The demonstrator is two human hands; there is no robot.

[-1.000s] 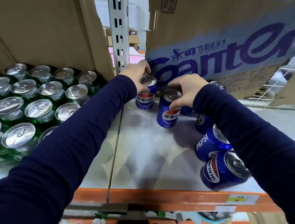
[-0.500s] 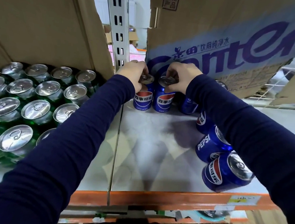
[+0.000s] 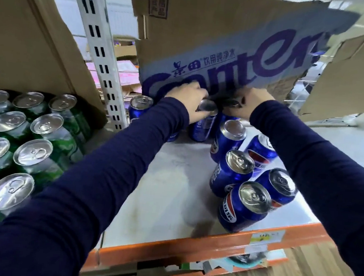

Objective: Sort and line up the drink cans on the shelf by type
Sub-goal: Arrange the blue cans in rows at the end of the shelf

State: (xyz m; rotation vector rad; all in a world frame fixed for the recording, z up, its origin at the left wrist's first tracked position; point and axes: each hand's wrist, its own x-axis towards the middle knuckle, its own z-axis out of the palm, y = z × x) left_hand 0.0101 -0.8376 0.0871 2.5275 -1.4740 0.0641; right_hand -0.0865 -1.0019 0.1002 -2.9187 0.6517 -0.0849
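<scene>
Two blocks of cans share this shelf, and I'll read them from the left. Green cans stand packed in tidy rows on the left, untouched since a second ago. Just right of the white upright, one blue can now stands alone at the back; half a second ago the pair I was handling sat side by side further right, so the back row has begun to spread leftward. My left hand is curled over the rim of another blue can, fingers closed on its top. My right hand has gone deeper under the printed cardboard and appears to pinch a can top, though blur keeps me from saying how firmly. Further right, the loose cluster of blue cans near the orange front edge is crowded and uneven. I judge the blue row barely started, with that cluster yet to be lined up.
</scene>
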